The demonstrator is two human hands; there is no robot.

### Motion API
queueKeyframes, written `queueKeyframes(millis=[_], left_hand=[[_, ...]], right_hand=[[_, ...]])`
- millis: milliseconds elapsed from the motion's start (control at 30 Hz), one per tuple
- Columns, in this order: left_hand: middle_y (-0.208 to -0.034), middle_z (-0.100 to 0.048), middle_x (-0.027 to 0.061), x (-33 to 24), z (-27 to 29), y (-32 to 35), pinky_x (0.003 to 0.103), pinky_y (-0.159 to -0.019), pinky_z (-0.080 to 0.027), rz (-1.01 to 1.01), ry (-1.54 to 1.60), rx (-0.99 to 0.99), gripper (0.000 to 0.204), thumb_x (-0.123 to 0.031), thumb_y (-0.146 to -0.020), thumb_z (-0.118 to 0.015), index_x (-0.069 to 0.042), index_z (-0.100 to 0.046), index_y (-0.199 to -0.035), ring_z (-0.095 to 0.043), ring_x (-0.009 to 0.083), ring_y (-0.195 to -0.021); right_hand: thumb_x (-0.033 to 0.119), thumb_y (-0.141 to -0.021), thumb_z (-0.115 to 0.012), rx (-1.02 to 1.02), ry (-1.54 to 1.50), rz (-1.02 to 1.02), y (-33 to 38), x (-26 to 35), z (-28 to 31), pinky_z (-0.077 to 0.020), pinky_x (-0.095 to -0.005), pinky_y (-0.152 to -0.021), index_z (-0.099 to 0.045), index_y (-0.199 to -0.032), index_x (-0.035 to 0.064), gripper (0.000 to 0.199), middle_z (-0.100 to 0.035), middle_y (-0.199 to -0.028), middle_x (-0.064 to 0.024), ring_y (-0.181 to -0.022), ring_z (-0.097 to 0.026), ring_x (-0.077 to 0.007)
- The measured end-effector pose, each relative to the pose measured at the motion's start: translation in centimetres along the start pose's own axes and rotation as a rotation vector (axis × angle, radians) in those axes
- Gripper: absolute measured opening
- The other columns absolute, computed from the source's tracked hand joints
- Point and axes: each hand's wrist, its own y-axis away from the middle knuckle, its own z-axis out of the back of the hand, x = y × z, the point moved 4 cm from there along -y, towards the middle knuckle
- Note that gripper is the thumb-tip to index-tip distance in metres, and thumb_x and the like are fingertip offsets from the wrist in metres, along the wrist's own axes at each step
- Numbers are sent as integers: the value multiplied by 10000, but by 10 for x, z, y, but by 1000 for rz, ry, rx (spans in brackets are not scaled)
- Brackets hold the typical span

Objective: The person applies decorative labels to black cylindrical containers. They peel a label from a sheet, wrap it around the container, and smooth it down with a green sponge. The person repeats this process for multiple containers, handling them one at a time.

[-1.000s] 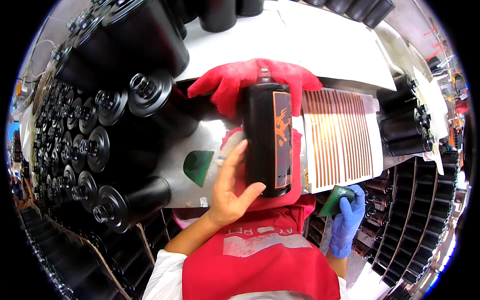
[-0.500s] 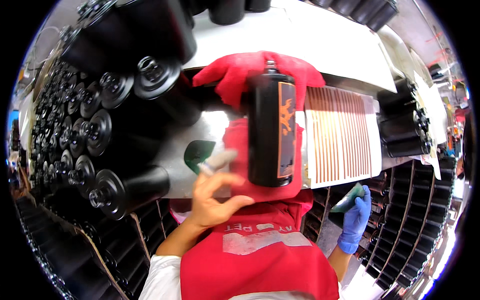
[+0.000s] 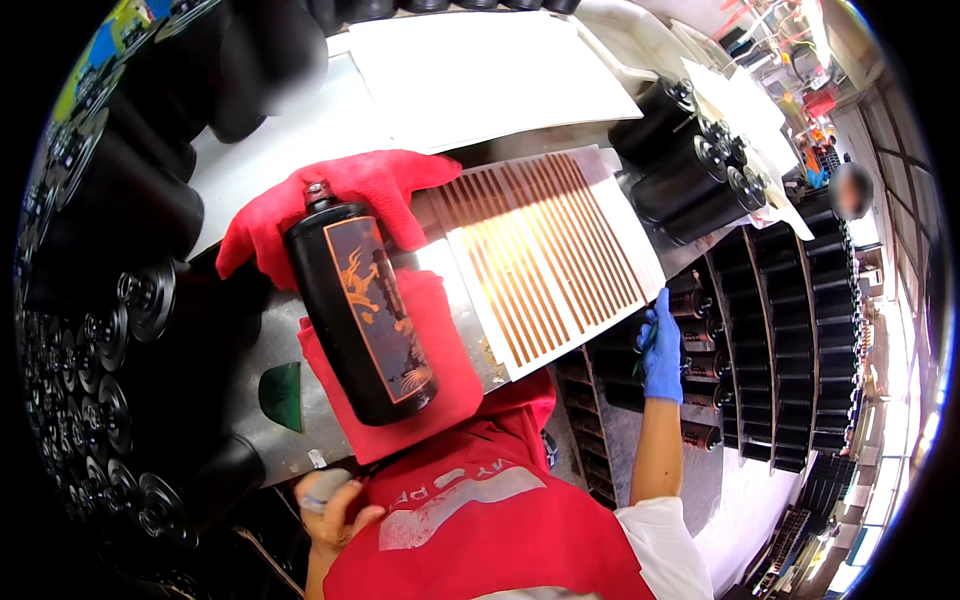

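A black bottle with a dark panel bearing an orange design lies on red cloth pads, neck pointing away from me. My left hand, bare but for pale wrapping on a finger, is close to my red apron below the bottle. Its fingers are bent and apart, with nothing seen in them. On my right hand is a blue glove; it grips a dark green scraper-like piece, mostly hidden by the fingers, beside the near right corner of a striped sheet. Another green flat piece lies left of the bottle.
Many black bottles crowd the left side. A few more lie at the far right of the metal table. White sheets cover the back. Racks of dark bottles stand on the right.
The view has swung to the right, so the table's things sit further left. My left hand has drawn back toward the apron. My right hand is now closer to the striped sheet.
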Motion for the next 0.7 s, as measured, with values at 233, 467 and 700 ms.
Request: queueKeyframes(millis=[233, 467, 700], left_hand=[[-1138, -520, 197, 85, -64, 145, 428, -932, -348, 634, 51, 141, 578, -267, -707, -749, -7, -518, -1168, -473, 384, -1017], [-978, -632, 157, 59, 14, 66, 314, -755, -490, 839, 186, 469, 400, -94, -756, -693, 26, -579, -1121, -628, 249, -860], [-923, -662, 119, -8, 59, -82, 257, -692, -477, 323, 417, -119, 238, 33, -725, -638, 21, -652, -962, -624, 173, -778]], right_hand=[[285, -811, -706, 145, 173, 180, -31, -9, -9, -288, -176, -386, -611, -999, 57, 310, -472, -622, 80, -447, -394, -27], [145, -834, -599, 505, 173, -38, 0, 15, 28, -298, -177, -411, -597, -1148, 15, 340, -489, -626, 61, -471, -409, -27], [206, -907, -515, 437, 376, 273, 95, 108, -25, -269, -168, -416, -653, -1017, 7, 266, -526, -650, 39, -485, -397, -12]])
